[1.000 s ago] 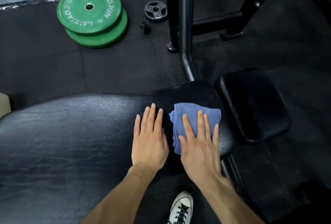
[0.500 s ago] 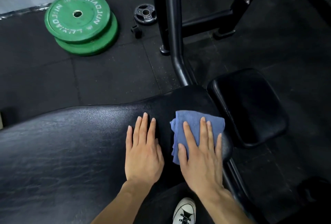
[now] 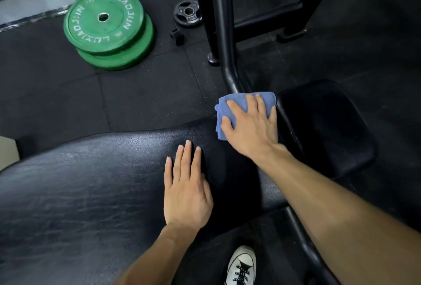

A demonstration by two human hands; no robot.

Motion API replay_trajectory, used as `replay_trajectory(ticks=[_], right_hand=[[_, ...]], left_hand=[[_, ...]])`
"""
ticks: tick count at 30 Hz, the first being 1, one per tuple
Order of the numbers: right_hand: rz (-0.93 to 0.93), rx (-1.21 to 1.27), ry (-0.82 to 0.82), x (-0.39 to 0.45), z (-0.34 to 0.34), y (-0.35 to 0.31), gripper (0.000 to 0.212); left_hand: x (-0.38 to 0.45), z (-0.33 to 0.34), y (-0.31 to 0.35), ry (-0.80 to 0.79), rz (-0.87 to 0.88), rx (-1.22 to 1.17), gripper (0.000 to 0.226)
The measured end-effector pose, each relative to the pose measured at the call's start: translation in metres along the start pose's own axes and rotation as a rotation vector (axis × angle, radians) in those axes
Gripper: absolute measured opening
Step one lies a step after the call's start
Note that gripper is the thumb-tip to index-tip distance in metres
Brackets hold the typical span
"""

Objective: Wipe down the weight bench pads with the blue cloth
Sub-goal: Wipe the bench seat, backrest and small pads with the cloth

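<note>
Black rubber floor [image 3: 141, 93]; long bench pad [image 3: 91, 189] under flat, empty left hand [image 3: 185, 193]. Right hand [image 3: 249, 127] presses blue cloth [image 3: 237, 101], fingers spread; pad's far end hidden beneath.

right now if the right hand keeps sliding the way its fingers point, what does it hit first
Probably the black steel frame tube, just beyond the folded blue cloth under the right hand; depth is unclear.

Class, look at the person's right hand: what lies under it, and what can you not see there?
Under the right hand lies the folded blue cloth, pressed onto the far end of the long bench pad. The pad surface beneath the cloth is covered, so its condition cannot be seen.
</note>
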State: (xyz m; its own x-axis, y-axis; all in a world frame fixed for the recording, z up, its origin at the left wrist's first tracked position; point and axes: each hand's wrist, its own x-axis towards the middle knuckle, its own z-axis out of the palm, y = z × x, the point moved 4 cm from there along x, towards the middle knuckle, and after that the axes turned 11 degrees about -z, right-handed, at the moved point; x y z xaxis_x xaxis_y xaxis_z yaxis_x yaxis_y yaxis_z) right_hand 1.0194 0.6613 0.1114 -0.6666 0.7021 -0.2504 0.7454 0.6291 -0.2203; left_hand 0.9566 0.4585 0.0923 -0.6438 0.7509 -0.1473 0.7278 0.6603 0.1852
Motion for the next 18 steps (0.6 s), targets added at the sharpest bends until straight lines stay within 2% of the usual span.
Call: replay_trajectory(ticks=[3,8,15,18], right_hand=[[-0.017,-0.017,0.023,0.002,0.0,-0.001,0.052],[-0.063,-0.03,0.135,-0.044,0.012,0.011,0.065],[0.054,0.005,0.178,-0.128,0.03,0.023,0.066],[0.108,0.01,0.17,-0.159,0.037,0.023,0.066]], left_hand=[[0.0,-0.001,0.0,0.006,0.001,0.0,0.07],[0.0,-0.001,0.0,0.01,-0.001,-0.005,0.07],[0.0,-0.003,0.002,0.001,-0.01,-0.05,0.069],[0.002,-0.006,0.0,0.009,-0.028,-0.177,0.065]])
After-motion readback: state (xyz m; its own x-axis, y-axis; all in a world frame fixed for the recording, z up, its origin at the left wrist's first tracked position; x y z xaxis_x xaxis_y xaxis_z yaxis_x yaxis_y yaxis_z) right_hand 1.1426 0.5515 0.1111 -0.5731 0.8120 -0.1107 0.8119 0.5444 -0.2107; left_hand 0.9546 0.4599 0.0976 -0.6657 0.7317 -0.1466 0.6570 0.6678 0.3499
